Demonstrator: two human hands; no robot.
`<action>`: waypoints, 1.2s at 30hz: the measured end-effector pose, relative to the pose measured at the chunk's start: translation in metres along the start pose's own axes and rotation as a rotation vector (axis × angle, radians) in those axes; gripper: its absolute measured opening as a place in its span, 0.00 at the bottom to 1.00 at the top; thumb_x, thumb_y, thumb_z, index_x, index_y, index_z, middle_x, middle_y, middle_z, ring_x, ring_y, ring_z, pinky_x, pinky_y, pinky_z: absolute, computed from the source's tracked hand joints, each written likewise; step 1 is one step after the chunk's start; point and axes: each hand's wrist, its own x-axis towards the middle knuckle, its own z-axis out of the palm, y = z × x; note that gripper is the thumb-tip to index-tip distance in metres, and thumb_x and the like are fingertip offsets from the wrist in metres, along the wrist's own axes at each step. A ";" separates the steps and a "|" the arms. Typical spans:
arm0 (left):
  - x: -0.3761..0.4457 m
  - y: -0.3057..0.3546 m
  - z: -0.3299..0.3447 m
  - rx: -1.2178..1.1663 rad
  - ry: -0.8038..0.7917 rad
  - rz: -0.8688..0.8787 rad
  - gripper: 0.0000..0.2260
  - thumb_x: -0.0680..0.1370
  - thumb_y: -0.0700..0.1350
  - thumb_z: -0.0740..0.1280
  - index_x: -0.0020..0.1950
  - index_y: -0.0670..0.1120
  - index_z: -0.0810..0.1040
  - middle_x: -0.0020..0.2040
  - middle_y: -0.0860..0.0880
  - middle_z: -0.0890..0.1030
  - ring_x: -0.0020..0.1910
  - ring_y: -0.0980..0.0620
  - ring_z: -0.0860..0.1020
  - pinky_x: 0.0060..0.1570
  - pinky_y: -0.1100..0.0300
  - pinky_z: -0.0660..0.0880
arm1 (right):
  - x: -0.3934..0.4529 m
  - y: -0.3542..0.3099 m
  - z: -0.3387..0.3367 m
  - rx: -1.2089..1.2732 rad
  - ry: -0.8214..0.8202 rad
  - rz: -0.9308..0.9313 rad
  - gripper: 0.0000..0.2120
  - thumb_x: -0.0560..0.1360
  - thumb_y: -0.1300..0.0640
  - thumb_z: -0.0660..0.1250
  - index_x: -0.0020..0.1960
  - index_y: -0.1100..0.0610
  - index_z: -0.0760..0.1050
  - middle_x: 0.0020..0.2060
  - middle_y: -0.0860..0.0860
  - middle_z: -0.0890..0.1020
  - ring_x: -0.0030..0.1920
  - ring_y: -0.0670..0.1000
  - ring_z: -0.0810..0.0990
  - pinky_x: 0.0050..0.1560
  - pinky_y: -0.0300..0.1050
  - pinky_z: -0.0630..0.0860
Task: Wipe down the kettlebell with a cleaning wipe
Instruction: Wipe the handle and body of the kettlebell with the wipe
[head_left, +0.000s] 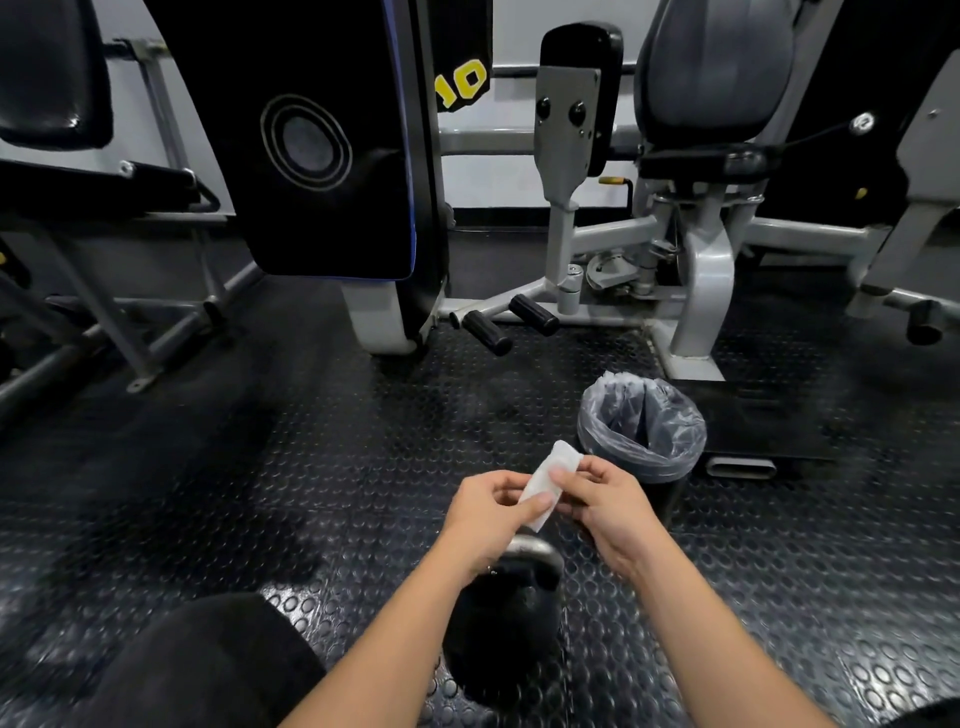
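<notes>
A: Count first. Hands in view: two, both bare, forearms entering from the near edge.

B: Noted. Left hand (488, 512), right hand (605, 506). Wipes?

A: One cleaning wipe (549, 482), white, folded into a narrow strip, tilted with its far end pointing up and right. Both hands hold it between them. Left thumb and forefinger pinch the near end; right fingers (566, 474) pinch the strip near its middle, the remaining right fingers curled loosely under.

B: Kettlebells?

A: One kettlebell (506, 631), black, upright on the floor (291, 467), directly below the hands and partly hidden by the left forearm. Its handle shows a worn grey shine at the top. Wipe is above it, not touching.

B: Anything else near?

A: One waste bin (641, 428), lined with a single clear plastic bag, standing just far-right of the hands. The bag's rim is folded over the bin's edge. Contents: cannot tell.

B: Floor type?

A: Black rubber, studded with round raised dots. One dark-clothed knee (208, 665) at near left.

B: Far side?

A: Grey-framed gym machines, exact count unclear. Two black foot pegs (511, 325) side by side on the middle frame. One yellow "10" (465, 83) on a black panel, far centre.
</notes>
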 end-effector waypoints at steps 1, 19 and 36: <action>0.000 0.000 -0.002 0.011 -0.011 0.009 0.10 0.74 0.48 0.79 0.54 0.51 0.85 0.47 0.53 0.88 0.48 0.55 0.86 0.55 0.52 0.83 | 0.000 0.000 0.000 0.032 -0.014 0.012 0.14 0.75 0.64 0.72 0.59 0.67 0.75 0.52 0.65 0.84 0.46 0.57 0.86 0.42 0.45 0.82; 0.037 -0.021 -0.032 0.220 0.044 -0.008 0.06 0.75 0.53 0.76 0.50 0.55 0.87 0.45 0.55 0.87 0.48 0.53 0.85 0.50 0.58 0.81 | 0.030 0.009 -0.006 -0.383 -0.091 -0.074 0.14 0.80 0.68 0.66 0.60 0.53 0.80 0.55 0.57 0.85 0.54 0.53 0.86 0.56 0.53 0.83; 0.043 -0.136 -0.050 0.179 0.341 -0.589 0.29 0.84 0.65 0.52 0.67 0.43 0.78 0.67 0.42 0.79 0.59 0.43 0.77 0.63 0.50 0.71 | 0.042 0.090 -0.037 -0.998 0.125 0.000 0.15 0.82 0.63 0.61 0.61 0.50 0.81 0.41 0.53 0.84 0.25 0.41 0.73 0.24 0.31 0.64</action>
